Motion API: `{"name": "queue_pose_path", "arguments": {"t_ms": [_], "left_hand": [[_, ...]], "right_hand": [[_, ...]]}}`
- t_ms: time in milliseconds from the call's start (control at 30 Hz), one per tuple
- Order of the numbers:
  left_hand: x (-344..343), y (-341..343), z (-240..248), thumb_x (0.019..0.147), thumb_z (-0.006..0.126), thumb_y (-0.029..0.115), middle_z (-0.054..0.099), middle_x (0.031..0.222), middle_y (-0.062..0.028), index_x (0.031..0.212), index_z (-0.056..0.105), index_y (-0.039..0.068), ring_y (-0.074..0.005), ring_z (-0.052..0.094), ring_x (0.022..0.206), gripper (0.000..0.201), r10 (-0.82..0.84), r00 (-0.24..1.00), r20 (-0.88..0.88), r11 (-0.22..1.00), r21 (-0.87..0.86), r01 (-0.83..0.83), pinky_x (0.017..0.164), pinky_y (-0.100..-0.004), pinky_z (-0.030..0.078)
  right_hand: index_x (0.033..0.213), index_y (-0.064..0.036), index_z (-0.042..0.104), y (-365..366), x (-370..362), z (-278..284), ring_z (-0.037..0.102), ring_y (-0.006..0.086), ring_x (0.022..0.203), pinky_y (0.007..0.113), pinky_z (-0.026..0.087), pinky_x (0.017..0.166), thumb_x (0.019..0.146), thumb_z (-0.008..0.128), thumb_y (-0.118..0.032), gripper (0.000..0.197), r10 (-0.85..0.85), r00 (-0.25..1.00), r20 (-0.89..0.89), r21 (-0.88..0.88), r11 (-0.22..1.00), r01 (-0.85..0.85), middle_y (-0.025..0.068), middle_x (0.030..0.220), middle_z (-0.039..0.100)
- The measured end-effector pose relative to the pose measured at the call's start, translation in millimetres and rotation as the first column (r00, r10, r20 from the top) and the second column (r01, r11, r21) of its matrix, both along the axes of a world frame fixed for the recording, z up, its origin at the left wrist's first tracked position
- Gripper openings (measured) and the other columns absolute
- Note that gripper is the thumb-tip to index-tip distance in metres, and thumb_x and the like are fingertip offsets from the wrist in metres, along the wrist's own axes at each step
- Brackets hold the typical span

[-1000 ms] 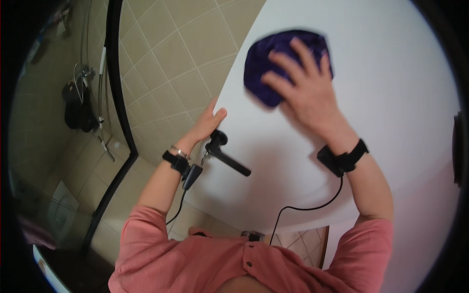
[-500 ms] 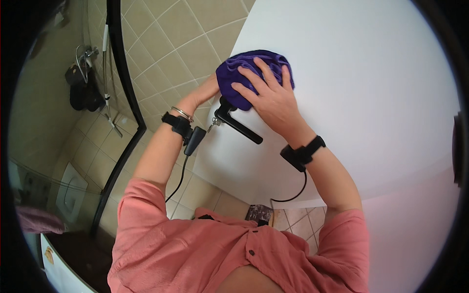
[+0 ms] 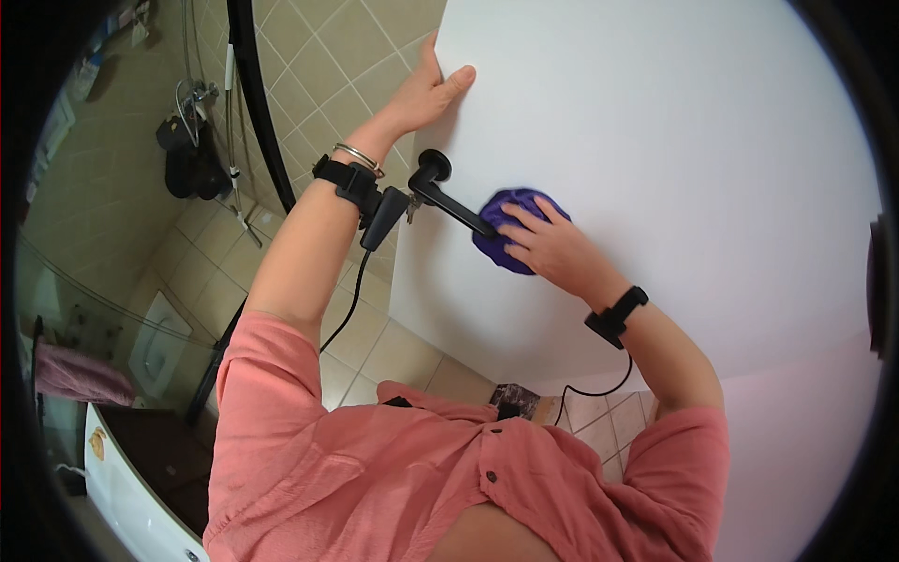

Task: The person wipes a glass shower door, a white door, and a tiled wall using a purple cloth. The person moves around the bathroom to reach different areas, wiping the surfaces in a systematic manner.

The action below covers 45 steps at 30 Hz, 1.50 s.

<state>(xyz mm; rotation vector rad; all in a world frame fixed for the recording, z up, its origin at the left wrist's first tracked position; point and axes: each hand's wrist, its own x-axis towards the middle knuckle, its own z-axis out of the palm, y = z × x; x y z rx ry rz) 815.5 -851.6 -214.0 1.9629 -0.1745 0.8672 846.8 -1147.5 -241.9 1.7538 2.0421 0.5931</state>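
Note:
A white door (image 3: 674, 140) with a black lever handle (image 3: 453, 210) fills the middle and right. My left hand (image 3: 426, 98) holds its edge above the handle, thumb on the face and fingers partly hidden behind. Under my right hand (image 3: 565, 255), a bunched purple cloth (image 3: 515, 199) is pressed to the door by the lever's free end, fingers spread over it. The lever's tip meets the cloth; whether the cloth wraps it, I cannot tell. Small keys (image 3: 412, 208) hang beside the handle.
To the left, a black-framed glass panel (image 3: 265, 112) stands before a shower fitting (image 3: 197, 94). A pink towel (image 3: 82, 373) hangs at the lower left above a white-edged basin or cabinet (image 3: 131, 478). Tiles (image 3: 351, 51) cover the wall, and cables run from both wrist straps.
My right hand has carried the cloth down and right, from above the handle to the lever's end. My left hand has moved up the door edge, away from the cloth.

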Motion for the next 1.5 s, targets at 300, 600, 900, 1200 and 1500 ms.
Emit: {"name": "queue_pose_path", "arguments": {"t_ms": [300, 600, 900, 1200, 1500], "left_hand": [[20.1, 12.7, -18.6, 0.095, 0.056, 0.052, 0.048, 0.134, -0.0226, 0.14, 0.031, -0.005, -0.0299, 0.047, 0.126, 0.077, 0.098, 0.975, 0.201, 0.989, 0.088, -0.118, 0.106, -0.0393, 0.036], [58.8, 44.7, -57.0, 0.097, 0.05, 0.055, 0.054, 0.126, -0.0157, 0.132, 0.04, -0.004, -0.025, 0.051, 0.116, 0.069, 0.347, 0.935, 0.066, 0.926, 0.131, -0.353, 0.101, -0.0369, 0.039], [44.1, 84.5, -50.3, 0.103, 0.044, 0.045, 0.045, 0.102, -0.0043, 0.116, 0.047, -0.004, -0.0132, 0.042, 0.095, 0.051, 0.192, 0.979, -0.072, 0.978, 0.101, -0.185, 0.093, -0.0278, 0.035], [46.5, 88.2, -60.6, 0.104, 0.044, 0.04, 0.04, 0.099, -0.0028, 0.105, 0.041, -0.004, -0.0129, 0.037, 0.092, 0.044, 0.25, 0.962, 0.112, 0.954, 0.142, -0.264, 0.087, -0.0282, 0.036], [42.1, 36.5, -46.0, 0.106, 0.04, 0.033, 0.043, 0.122, -0.0126, 0.128, 0.036, -0.007, -0.0185, 0.041, 0.109, 0.046, 0.034, 0.981, 0.192, 0.985, 0.16, -0.066, 0.101, -0.0325, 0.032]], "right_hand": [[0.105, -0.0296, 0.069, -154.7, 15.9, -3.3, 0.047, 0.0231, 0.129, 0.058, 0.032, 0.101, 0.078, 0.065, -0.019, 0.03, -0.3, 0.953, 0.051, 0.475, 0.846, 0.241, -0.0066, 0.13, 0.057], [0.109, -0.0107, 0.067, -193.0, 40.9, 19.3, 0.036, 0.0429, 0.13, 0.057, 0.027, 0.107, 0.076, 0.073, -0.021, 0.034, -0.463, 0.886, -0.005, 1.0, -0.009, 0.001, 0.0181, 0.129, 0.05], [0.116, -0.0394, 0.063, -139.6, -8.6, -214.0, 0.046, 0.0225, 0.117, 0.066, 0.033, 0.092, 0.08, 0.062, -0.018, 0.041, -0.453, 0.829, -0.328, 0.696, 0.477, 0.537, -0.0072, 0.12, 0.052], [0.123, -0.0017, 0.05, -236.7, 6.9, -120.0, 0.03, 0.048, 0.131, 0.061, 0.023, 0.108, 0.074, 0.058, 0.001, 0.05, -0.456, 0.795, -0.399, 0.903, -0.345, 0.255, 0.0252, 0.136, 0.034], [0.13, 0.0031, 0.041, -56.7, -5.4, -214.4, 0.02, 0.0579, 0.135, 0.065, 0.02, 0.11, 0.07, 0.067, 0.0, 0.065, -0.401, 0.61, -0.683, 0.711, -0.553, 0.434, 0.0344, 0.143, 0.022]]}}
